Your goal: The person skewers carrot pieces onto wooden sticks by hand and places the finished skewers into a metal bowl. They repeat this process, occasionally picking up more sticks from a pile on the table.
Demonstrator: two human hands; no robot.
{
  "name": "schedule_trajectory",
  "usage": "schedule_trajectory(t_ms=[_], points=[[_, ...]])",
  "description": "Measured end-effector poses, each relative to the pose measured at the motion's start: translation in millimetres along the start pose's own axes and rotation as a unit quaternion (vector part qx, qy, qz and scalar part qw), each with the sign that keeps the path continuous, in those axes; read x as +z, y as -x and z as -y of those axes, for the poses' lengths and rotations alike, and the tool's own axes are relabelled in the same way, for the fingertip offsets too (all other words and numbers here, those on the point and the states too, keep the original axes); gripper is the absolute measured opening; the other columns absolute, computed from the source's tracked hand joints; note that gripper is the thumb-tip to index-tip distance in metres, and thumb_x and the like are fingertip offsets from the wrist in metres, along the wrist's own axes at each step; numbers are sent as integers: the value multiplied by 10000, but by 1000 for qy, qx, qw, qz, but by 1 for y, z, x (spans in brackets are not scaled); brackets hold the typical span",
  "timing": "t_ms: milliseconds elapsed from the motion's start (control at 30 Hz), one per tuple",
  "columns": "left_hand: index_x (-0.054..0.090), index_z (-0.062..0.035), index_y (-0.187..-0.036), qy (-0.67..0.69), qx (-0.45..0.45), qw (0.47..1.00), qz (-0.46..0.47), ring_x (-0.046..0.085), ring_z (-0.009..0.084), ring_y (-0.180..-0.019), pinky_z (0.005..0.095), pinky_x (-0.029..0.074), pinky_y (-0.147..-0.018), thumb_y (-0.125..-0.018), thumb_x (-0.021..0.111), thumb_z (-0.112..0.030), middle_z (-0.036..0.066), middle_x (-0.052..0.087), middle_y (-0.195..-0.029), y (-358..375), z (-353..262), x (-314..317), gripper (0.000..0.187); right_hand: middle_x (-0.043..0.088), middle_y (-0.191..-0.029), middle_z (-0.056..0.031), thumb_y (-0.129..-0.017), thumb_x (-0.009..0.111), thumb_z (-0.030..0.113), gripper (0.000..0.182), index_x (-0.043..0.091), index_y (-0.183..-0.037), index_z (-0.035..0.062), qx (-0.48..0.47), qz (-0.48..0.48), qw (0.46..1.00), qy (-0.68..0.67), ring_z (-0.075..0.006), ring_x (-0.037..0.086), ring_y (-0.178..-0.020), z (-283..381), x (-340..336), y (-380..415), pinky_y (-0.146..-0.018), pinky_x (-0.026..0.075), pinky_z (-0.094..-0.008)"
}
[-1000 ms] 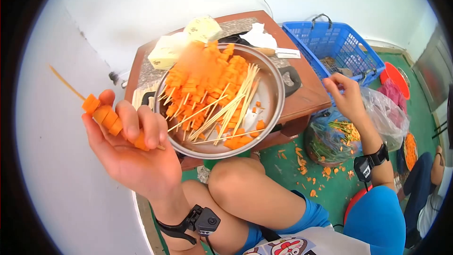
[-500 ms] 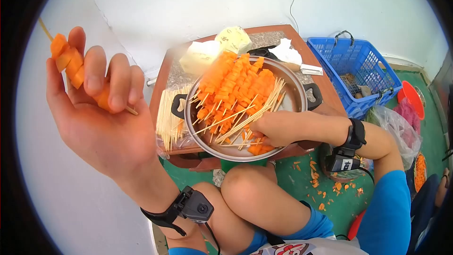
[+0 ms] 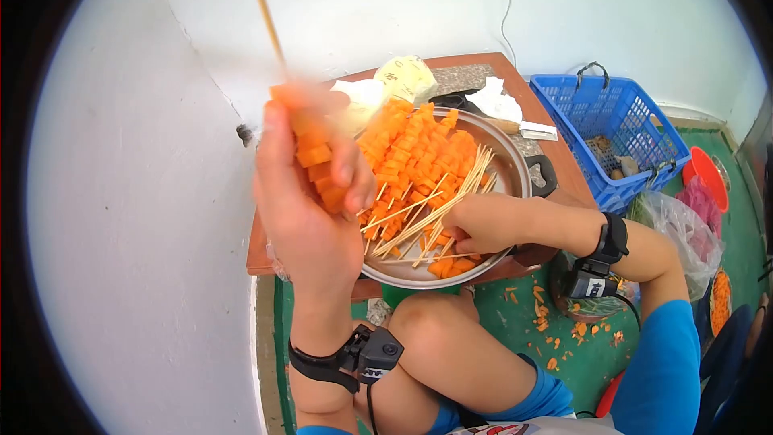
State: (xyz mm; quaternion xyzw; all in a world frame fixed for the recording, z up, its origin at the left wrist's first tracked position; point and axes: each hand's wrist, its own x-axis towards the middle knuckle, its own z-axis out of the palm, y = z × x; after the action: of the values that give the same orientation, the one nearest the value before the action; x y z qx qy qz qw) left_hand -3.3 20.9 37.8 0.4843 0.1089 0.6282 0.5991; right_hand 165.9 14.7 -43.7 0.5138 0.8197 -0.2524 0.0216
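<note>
My left hand (image 3: 310,234), raised in front of the pan, grips a carrot skewer (image 3: 314,159) upright; the bare tip of its stick points up. The hand is slightly blurred. Below and to the right is a steel pan (image 3: 523,165) with a heap of carrot skewers (image 3: 419,149), their sticks toward me. My right hand (image 3: 487,221) reaches into the pan's near right side with fingers curled down, beside bare sticks (image 3: 473,181) and loose carrot pieces (image 3: 452,267). Its fingertips are partly hidden, so what they hold cannot be made out.
The pan stands on a brown-edged table (image 3: 572,153) with paper packets (image 3: 405,76) and a white-handled tool (image 3: 538,130) behind it. To the right are a blue basket (image 3: 580,105), a red basin (image 3: 706,169) and a plastic bag (image 3: 680,229). Carrot scraps (image 3: 541,314) litter the green floor.
My left hand has swung right with the carrot skewer, from the far left to in front of the pan's left side, turning the skewer's tip upward. My right hand stays in the pan.
</note>
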Motion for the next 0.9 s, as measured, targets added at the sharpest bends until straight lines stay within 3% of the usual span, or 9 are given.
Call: schedule_trajectory(t_ms=[267, 367, 467, 533, 567, 600, 667, 767, 900], points=[[440, -24, -976, -131, -17, 991, -21, 334, 59, -415, 187, 297, -405, -877, 287, -339, -15, 361, -564, -3, 16, 0, 364, 567, -683, -123, -669, 566, 150, 119, 539, -673, 34, 1, -38, 996, 75, -283, 553, -647, -3, 8, -3, -577, 441, -358], [439, -15, -985, -143, -22, 989, -16, 340, 59, -403, 185, 295, -389, -873, 313, -332, -12, 367, -562, -1, 15, 4, 358, 563, -673, -117, -653, 558, 112, 96, 525, -639, 23, 2, -55, 997, 45, -245, 566, -626, -5, -1, 3, -568, 445, -336], [455, -4, -974, -161, -33, 986, 17, 331, 53, -375, 175, 272, -355, -863, 364, -307, -12, 371, -539, 3, 15, 3, 335, 564, -658, -98, -662, 538, 57, 59, 500, -660, 12, -79, -127, 981, -123, -186, 573, -615, -16, -12, 15, -560, 474, -294], [467, 2, -964, -172, -50, 983, 49, 323, 47, -360, 167, 253, -336, -857, 391, -294, -11, 373, -524, 6, 16, 4, 324, 575, -699, -107, -673, 540, 81, 128, 517, -769, 1, -66, -139, 845, -512, -160, 573, -616, -22, -15, 24, -568, 504, -275], [482, 6, -950, -229, -58, 970, 54, 314, 39, -354, 158, 236, -328, -853, 403, -283, -13, 372, -509, 8, 17, 7, 314, 567, -739, -83, -712, 519, 64, 153, 495, -854, 13, -88, -151, 773, -610, -142, 568, -627, -25, -14, 29, -582, 517, -268], [496, 10, -935, -284, -65, 955, 61, 306, 32, -347, 150, 219, -320, -850, 415, -271, -14, 370, -493, 9, 18, 11, 305, 567, -739, -83, -712, 519, 64, 153, 495, -854, 13, -87, -155, 773, -610, -142, 568, -627, -27, -14, 32, -582, 517, -268], [510, 16, -917, -282, -87, 954, 53, 301, 17, -359, 135, 206, -328, -851, 415, -247, -17, 381, -497, 12, 19, 13, 288, 557, -765, -91, -734, 512, 72, 176, 499, -896, 3, -131, -162, 644, -736, -130, 567, -623, -31, -13, 37, -579, 521, -279], [530, 24, -918, -254, -209, 939, 99, 379, 3, -496, 139, 274, -426, -814, 505, -159, -24, 474, -588, 11, 14, 7, 212, 551, -776, -64, -817, 449, 158, 224, 489, -971, 1, -179, -201, 583, -767, -106, 559, -665, -34, -7, 45, -584, 516, -255], [553, 48, -885, -335, -198, 907, 161, 377, 9, -517, 154, 306, -459, -803, 522, -175, -21, 471, -575, 19, 27, 9, 240, 515, -700, -12, -873, 362, 262, 306, 487, -986, 7, -235, -257, 496, -795, -73, 501, -604, -34, -4, 57, -523, 484, -215]])
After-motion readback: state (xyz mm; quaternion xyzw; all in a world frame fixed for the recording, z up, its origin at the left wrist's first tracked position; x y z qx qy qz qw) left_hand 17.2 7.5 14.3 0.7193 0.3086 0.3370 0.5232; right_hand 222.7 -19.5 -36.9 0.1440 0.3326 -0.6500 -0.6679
